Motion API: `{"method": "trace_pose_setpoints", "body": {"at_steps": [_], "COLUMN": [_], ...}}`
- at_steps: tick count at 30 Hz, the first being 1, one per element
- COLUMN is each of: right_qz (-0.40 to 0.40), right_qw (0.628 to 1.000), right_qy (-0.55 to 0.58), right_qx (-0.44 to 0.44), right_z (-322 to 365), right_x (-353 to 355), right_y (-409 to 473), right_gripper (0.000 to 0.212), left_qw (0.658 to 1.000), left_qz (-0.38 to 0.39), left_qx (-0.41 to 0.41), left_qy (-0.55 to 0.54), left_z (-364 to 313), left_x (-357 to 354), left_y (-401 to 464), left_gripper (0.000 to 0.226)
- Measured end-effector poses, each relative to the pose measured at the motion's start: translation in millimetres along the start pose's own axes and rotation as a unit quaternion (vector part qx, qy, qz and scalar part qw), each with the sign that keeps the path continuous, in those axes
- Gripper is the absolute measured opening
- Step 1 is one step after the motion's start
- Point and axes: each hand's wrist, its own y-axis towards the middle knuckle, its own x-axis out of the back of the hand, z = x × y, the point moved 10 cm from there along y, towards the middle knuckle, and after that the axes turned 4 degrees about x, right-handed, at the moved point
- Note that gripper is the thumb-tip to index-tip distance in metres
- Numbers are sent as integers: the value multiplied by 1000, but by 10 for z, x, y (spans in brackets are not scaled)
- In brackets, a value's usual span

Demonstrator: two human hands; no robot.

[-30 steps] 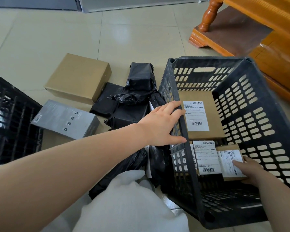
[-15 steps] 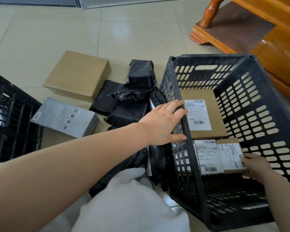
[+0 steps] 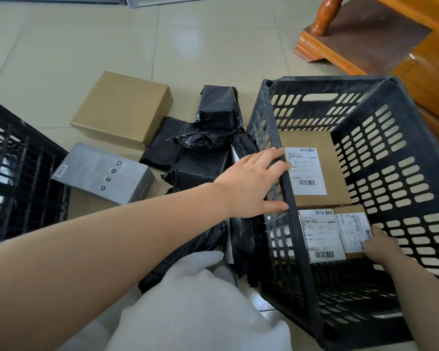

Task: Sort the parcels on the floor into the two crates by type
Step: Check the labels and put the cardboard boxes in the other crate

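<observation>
Soft, even daylight fills the scene, bright enough to read colours plainly. The glossy floor tiles (image 3: 188, 44) carry a pale blurred reflection, perhaps from a window beyond the top edge. Shadows are faint and diffuse. The wide lens bows straight lines near the borders, stretching the right crate (image 3: 380, 79). The white cloth (image 3: 195, 312) close to the camera looks soft and overexposed.

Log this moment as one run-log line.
left hand: steadies black slotted plastic crate rim | right hand: sets small labelled cardboard box inside | floor: black poly bags unsorted
</observation>
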Motion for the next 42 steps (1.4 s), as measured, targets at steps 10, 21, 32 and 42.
{"method": "trace_pose_setpoints", "body": {"at_steps": [10, 21, 32, 42], "right_qz": [27, -56, -149, -207], "right_qw": [998, 996, 968, 894], "right_qy": [53, 57, 160, 173], "right_qx": [-2, -36, 126, 357], "right_z": [55, 679, 2138, 3685], "right_x": [-28, 454, 1294, 1462], "right_y": [-50, -462, -1126, -2077], "right_gripper": [39, 76, 69, 57], "left_qw": [1000, 992, 990, 959], "left_qz": [2, 96, 85, 56], "left_qx": [-1, 35, 112, 273], "left_qy": [-2, -73, -23, -58], "left_z": [-7, 99, 815, 2110], "left_x": [-21, -1, 599, 813], "left_y": [0, -51, -421, -1271], "left_gripper": [82, 79, 76, 72]}}
